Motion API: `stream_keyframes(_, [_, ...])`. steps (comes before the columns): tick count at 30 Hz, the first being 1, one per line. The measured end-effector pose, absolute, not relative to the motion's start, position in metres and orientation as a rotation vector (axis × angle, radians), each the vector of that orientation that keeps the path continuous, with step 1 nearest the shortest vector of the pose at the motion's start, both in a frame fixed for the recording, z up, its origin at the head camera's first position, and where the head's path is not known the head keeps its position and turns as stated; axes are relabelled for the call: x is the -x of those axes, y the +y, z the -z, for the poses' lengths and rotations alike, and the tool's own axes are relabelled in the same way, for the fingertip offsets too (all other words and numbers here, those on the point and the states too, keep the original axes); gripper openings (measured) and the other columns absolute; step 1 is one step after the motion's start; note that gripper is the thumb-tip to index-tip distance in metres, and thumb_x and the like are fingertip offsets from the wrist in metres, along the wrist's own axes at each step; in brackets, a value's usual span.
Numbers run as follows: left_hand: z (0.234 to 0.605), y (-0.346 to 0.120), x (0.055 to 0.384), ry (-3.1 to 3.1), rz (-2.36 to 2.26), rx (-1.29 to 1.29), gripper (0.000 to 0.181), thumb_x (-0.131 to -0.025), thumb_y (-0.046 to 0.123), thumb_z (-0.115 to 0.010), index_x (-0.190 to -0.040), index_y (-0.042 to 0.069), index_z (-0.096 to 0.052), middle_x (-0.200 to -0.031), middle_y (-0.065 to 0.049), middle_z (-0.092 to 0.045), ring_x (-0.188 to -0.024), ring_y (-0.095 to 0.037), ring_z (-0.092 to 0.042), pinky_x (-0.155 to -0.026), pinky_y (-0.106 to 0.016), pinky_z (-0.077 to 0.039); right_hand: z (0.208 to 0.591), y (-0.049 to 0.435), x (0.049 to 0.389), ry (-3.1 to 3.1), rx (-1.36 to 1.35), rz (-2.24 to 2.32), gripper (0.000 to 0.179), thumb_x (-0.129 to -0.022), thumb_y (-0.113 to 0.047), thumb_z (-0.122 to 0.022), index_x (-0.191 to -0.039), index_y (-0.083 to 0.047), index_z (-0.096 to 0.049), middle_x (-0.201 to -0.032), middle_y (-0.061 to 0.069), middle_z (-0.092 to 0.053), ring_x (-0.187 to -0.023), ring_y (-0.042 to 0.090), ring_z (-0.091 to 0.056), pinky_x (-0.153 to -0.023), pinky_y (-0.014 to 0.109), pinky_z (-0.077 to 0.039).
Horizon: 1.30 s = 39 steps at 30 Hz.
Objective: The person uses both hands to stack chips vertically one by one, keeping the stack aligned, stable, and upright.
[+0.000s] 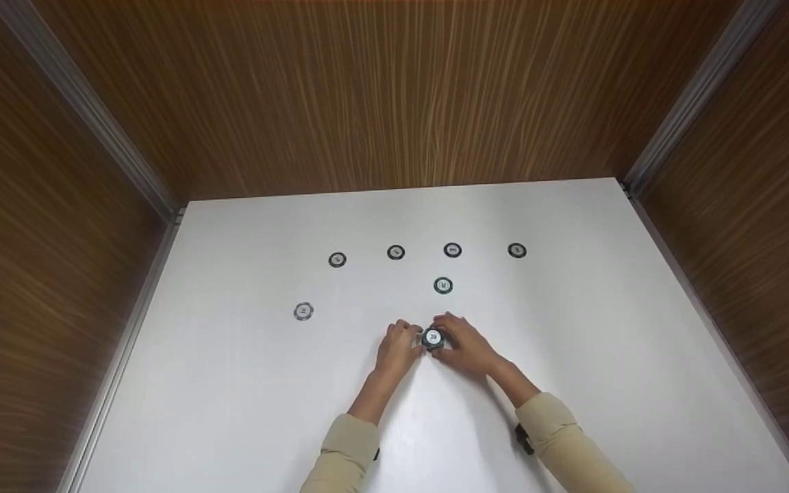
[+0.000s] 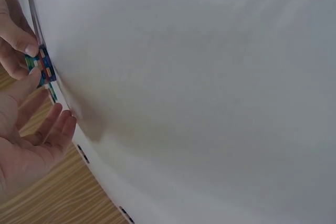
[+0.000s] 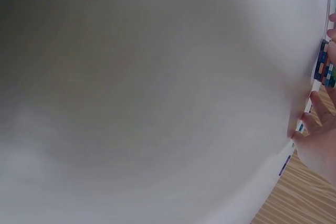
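Observation:
Both hands meet at a short stack of poker chips [image 1: 433, 337] on the white table, with a pale-centred chip on top. My left hand [image 1: 396, 350] holds the stack's left side, its thumb at the near edge and its other fingers curved toward the far side. From the right, my right hand [image 1: 468, 348] grips the same stack between thumb and fingers. In the left wrist view, blue, green and red edges show on the stacked chips [image 2: 46, 65]. A green-rimmed chip [image 1: 443, 285] lies flat just beyond the hands.
Farther back, a row of black-rimmed chips holds a first chip [image 1: 337, 259], a second chip [image 1: 396, 253], a third chip [image 1: 453, 250] and a fourth chip [image 1: 517, 250]. A grey-rimmed chip [image 1: 303, 311] lies at left. Wood-grain panels [image 1: 394, 96] enclose the table [image 1: 230, 411].

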State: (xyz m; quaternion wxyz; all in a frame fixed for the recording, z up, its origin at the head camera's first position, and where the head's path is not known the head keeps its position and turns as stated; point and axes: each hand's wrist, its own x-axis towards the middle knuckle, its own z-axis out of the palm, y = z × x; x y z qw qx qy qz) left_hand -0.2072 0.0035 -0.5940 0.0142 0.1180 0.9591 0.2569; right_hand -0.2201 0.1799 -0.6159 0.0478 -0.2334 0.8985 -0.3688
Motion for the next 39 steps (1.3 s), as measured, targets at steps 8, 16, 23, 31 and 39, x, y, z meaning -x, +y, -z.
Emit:
stream_keyframes(8, [0.594,0.007,0.207,3.012,-0.767,-0.379,0.029,-0.077,0.017,-0.073,-0.103,0.007,-0.068,-0.097,-0.007,-0.057,-0.092,-0.021,-0.053,-0.077,-0.027,-0.048,0.614,0.180,0.219,2.723,0.721,1.170,0.045,-0.078,-0.018,-0.073,-0.117,-0.007,-0.054,-0.130,0.017,-0.048,-0.129,0.038,-0.030,-0.108,0.049,-0.014])
stream_keyframes(16, [0.593,0.008,0.207,3.021,-0.772,-0.381,0.029,-0.075,0.018,-0.074,-0.101,0.007,-0.068,-0.098,-0.007,-0.057,-0.092,-0.020,-0.054,-0.077,-0.026,-0.049,0.616,0.180,0.221,2.740,0.736,1.165,0.045,-0.078,-0.020,-0.073,-0.117,-0.008,-0.054,-0.129,0.016,-0.049,-0.128,0.038,-0.031,-0.107,0.051,-0.015])
stream_keyframes(23, [0.593,0.005,0.206,3.015,-0.790,-0.387,0.031,-0.075,0.018,-0.075,-0.102,0.007,-0.067,-0.098,-0.008,-0.057,-0.092,-0.021,-0.055,-0.078,-0.026,-0.049,0.617,0.179,0.221,2.751,0.677,1.112,0.048,-0.078,-0.022,-0.072,-0.120,-0.007,-0.053,-0.131,0.014,-0.048,-0.129,0.034,-0.031,-0.108,0.047,-0.015])
stream_keyframes(31, [0.596,-0.019,0.208,3.039,-0.824,-0.303,0.031,-0.074,0.009,-0.075,-0.104,0.004,-0.066,-0.098,-0.009,-0.057,-0.094,-0.024,-0.054,-0.080,-0.029,-0.048,0.616,0.179,0.219,2.747,0.631,1.085,0.051,-0.079,-0.015,-0.071,-0.123,-0.001,-0.051,-0.133,0.015,-0.045,-0.130,0.032,-0.030,-0.109,0.042,-0.014])
stream_keyframes(39, [0.594,-0.061,0.209,3.108,-0.815,-0.091,0.031,-0.074,0.005,-0.073,-0.104,0.002,-0.065,-0.101,-0.013,-0.059,-0.096,-0.029,-0.054,-0.078,-0.036,-0.048,0.616,0.178,0.220,2.752,0.621,1.056,0.051,-0.080,-0.014,-0.071,-0.124,0.000,-0.050,-0.135,0.016,-0.044,-0.130,0.031,-0.030,-0.109,0.039,-0.013])
